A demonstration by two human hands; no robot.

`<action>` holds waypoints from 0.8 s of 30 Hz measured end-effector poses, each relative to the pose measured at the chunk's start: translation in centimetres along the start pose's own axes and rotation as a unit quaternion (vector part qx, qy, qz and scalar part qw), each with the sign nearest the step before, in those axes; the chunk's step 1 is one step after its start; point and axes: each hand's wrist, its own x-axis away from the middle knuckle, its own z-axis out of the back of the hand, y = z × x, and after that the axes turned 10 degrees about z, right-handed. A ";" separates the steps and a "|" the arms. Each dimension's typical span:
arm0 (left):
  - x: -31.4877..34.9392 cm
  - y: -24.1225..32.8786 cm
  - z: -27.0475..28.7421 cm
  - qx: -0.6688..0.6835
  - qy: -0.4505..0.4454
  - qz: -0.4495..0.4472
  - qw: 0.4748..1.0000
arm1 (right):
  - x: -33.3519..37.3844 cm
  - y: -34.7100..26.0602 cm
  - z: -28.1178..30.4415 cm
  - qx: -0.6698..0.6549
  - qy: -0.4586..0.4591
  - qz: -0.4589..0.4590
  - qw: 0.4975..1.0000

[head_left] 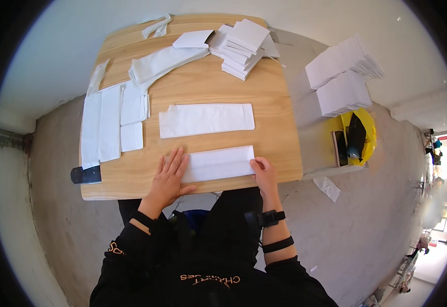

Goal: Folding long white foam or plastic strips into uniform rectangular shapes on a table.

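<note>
A long white folded strip (218, 163), paper or thin cloth, lies flat near the front edge of the wooden table. My left hand (171, 176) rests on its left end, fingers stretched out and lying flat. At the other end, my right hand (265, 175) pinches the strip's right edge between thumb and fingers. Just beyond it lies a similar white strip (208, 121), apart from both hands. To the left, several white strips (110, 123) lie side by side and partly overlap.
On the table (274, 102), a white cloth-like bundle (164, 64) and a stack of white boxes (244, 46) lie farther back. A dark flat piece (86, 175) sits at the left edge. Rightward are more white stacks (343, 92), a phone (339, 148) and a yellow bag (369, 138).
</note>
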 end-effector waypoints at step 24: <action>-3.9 9.4 -3.5 0.643 -0.017 0.200 0.739 | 3.8 -3.1 -2.9 -0.188 -0.083 0.011 0.979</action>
